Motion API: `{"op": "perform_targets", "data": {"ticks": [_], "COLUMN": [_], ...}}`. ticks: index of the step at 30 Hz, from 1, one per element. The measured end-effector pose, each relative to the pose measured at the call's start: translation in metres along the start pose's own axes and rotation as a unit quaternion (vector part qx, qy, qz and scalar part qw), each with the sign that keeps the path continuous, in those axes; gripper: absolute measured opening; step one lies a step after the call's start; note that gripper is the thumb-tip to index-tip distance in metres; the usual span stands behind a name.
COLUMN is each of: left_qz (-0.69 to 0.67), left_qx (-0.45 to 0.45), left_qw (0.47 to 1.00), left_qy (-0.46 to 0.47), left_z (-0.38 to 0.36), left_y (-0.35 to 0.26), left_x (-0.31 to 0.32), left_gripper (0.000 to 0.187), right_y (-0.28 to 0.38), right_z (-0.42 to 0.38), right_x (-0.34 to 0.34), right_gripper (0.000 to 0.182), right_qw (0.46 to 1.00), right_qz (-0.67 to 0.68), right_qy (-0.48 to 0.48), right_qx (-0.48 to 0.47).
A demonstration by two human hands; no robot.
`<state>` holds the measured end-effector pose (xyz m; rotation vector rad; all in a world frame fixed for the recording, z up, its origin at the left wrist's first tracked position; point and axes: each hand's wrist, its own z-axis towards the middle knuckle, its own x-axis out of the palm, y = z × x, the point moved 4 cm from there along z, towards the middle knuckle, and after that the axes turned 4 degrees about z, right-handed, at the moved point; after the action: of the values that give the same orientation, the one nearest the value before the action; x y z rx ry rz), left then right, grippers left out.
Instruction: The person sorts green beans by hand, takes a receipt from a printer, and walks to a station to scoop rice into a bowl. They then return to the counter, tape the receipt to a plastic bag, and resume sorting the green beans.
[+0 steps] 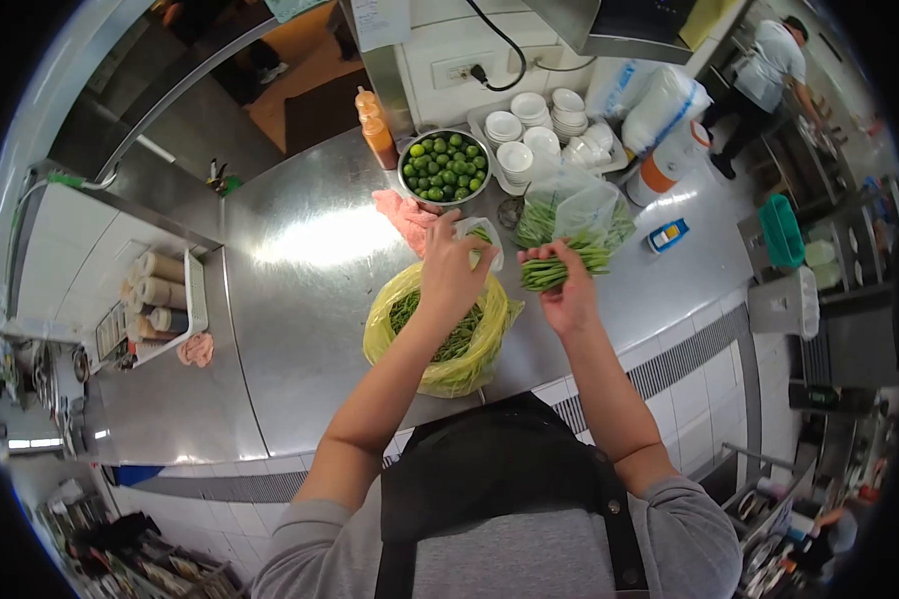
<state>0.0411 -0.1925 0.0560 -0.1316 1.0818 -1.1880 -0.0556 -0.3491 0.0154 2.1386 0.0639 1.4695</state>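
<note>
My right hand (569, 297) is wrapped round a bunch of green beans (591, 257), their ends sticking out on both sides. My left hand (453, 270) hovers over a small white container (487, 236) with some green pieces in it. Its fingers are bent but apart, and nothing shows between them. Below my left wrist stands a yellow plastic bag (379, 317), its mouth spread wide, full of cut green pieces (459, 342). Just beyond my right hand lies a clear plastic bag (581, 205) with more green beans.
Behind my hands are a metal bowl of limes (444, 168), a pink cloth (403, 217), orange sauce bottles (375, 130) and a tray of white bowls (514, 157). A blue-and-yellow object (667, 236) lies rightward on the steel counter (300, 329). A person (769, 70) stands at the far right.
</note>
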Motion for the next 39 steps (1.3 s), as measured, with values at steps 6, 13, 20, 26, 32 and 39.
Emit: {"op": "perform_targets", "data": {"ticks": [6, 13, 20, 26, 32, 39], "left_qz": [-0.008, -0.007, -0.006, 0.025, 0.024, 0.057], "left_qx": [-0.149, -0.068, -0.151, -0.168, -0.134, -0.156], "left_qw": [0.980, 0.987, 0.981, 0.982, 0.982, 0.984], "left_qy": [0.133, 0.145, 0.118, 0.083, 0.129, 0.067], "left_z": [0.008, 0.024, 0.031, 0.035, 0.041, 0.048], "left_y": [0.065, 0.057, 0.050, 0.043, 0.002, 0.021], "left_x": [0.045, 0.033, 0.033, 0.033, 0.063, 0.045], "left_gripper": [0.038, 0.061, 0.060, 0.047, 0.044, 0.051], "right_y": [-0.037, -0.067, -0.055, -0.062, -0.144, -0.120], "right_z": [0.044, 0.090, 0.118, 0.134, 0.199, 0.183], "right_x": [0.001, 0.027, 0.023, 0.039, -0.044, 0.002], "right_gripper": [0.009, 0.009, 0.018, 0.038, 0.039, 0.039], "right_qw": [0.969, 0.947, 0.757, 0.614, 0.194, 0.151], "right_qz": [-0.217, -0.270, -0.523, -0.727, -0.821, -0.810], "right_qy": [0.101, 0.136, 0.291, 0.305, 0.536, 0.563], "right_qx": [-0.062, -0.109, -0.262, -0.047, 0.026, 0.057]}}
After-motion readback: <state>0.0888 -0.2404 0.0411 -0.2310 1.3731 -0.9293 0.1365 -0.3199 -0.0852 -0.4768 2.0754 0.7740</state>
